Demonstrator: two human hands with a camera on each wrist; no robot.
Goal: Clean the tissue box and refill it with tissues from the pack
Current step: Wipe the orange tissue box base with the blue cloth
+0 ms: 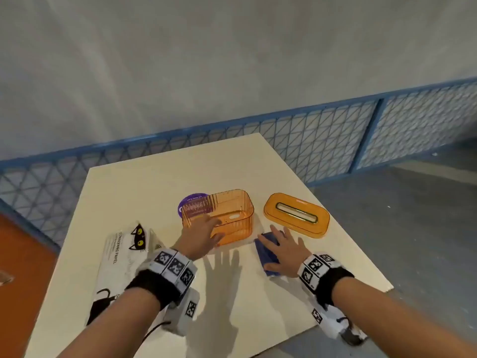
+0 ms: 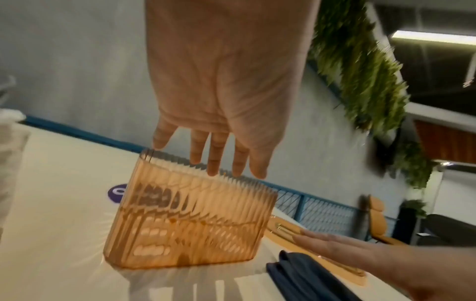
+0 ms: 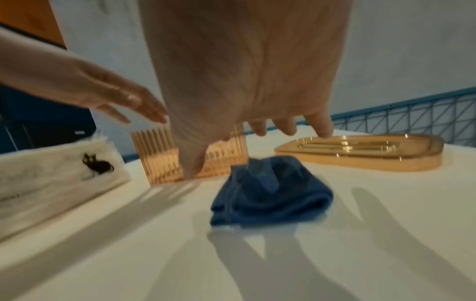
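Observation:
The orange see-through tissue box (image 1: 232, 218) stands without its lid on the white table (image 1: 154, 177); nothing shows inside it. Its lid (image 1: 296, 215) lies flat to the right. My left hand (image 1: 204, 233) is at the box's near left rim, fingers straight (image 2: 213, 163); I cannot tell if they touch it. A folded blue cloth (image 1: 265, 251) lies in front of the box (image 3: 159, 156). Over the cloth (image 3: 270, 193) my right hand (image 1: 281, 246) hovers with spread fingers, a gap below it. The white tissue pack (image 1: 124, 259) with a black cat print lies at the left.
A purple round disc (image 1: 192, 205) lies behind the box's left end. A blue mesh fence (image 1: 322, 143) runs just past the table's far edge. The table's right edge (image 1: 361, 244) is near the lid, with grey floor beyond. Bare tabletop stretches in front of the cloth.

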